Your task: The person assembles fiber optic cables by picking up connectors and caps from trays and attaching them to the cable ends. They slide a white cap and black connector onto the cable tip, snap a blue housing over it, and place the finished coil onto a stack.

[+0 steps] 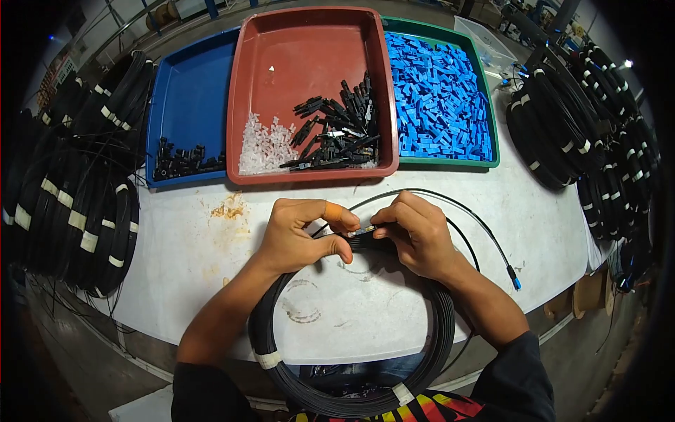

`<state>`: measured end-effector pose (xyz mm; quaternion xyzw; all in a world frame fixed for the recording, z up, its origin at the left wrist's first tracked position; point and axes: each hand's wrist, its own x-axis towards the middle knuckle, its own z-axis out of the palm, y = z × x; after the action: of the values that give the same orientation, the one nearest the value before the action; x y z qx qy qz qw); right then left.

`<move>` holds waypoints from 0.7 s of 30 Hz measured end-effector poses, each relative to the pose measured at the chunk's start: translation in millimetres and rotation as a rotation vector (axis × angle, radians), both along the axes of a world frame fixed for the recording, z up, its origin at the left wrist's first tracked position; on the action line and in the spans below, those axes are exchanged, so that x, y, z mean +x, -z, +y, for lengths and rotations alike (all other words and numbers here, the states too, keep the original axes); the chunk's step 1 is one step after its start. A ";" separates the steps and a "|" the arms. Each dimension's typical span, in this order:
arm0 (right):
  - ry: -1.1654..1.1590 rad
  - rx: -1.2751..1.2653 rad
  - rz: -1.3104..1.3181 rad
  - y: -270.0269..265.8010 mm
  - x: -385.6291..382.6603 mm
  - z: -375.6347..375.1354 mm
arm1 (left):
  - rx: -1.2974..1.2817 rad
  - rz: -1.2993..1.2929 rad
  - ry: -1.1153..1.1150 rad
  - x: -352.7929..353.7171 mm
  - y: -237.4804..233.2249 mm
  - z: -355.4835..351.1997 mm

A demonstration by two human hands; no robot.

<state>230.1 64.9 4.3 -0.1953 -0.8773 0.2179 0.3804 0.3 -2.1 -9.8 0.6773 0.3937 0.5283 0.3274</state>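
A coil of black cable (443, 330) with white tape bands lies at the table's front edge, partly over the person's lap. At its far side my right hand (415, 232) pinches a small dark connector piece (364, 231). My left hand (309, 232), with an orange wrap on one finger, is at the piece's left end, its thumb apart from the index finger; whether it grips the piece is hard to see. One cable end loops out to the right and ends in a blue-tipped connector (515, 280) on the white table.
Behind the hands stand a blue tray (190, 98) with black parts, a red tray (302, 49) with clear and black parts, and a green tray (494, 126) full of blue clips. Black cable coils are stacked at left (63, 204) and right (555, 126).
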 end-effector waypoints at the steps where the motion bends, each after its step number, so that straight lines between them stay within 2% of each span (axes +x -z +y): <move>1: -0.024 0.004 -0.008 -0.7 0.0 0.2 | -0.020 0.008 0.029 -0.9 -0.2 0.8; 5: -0.119 -0.002 -0.008 3.1 -0.8 2.4 | -0.051 -0.025 0.060 2.1 -3.0 0.6; 7: -0.124 -0.016 -0.009 3.6 -0.8 2.3 | 0.015 0.067 0.053 1.7 -6.1 0.1; 21: -0.137 -0.042 -0.054 0.8 -1.9 1.2 | 0.081 0.155 -0.001 4.9 -9.9 0.8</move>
<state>228.2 66.1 3.5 -0.1484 -0.8938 0.2564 0.3366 5.2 -1.3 0.1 0.7286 0.3963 0.4901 0.2680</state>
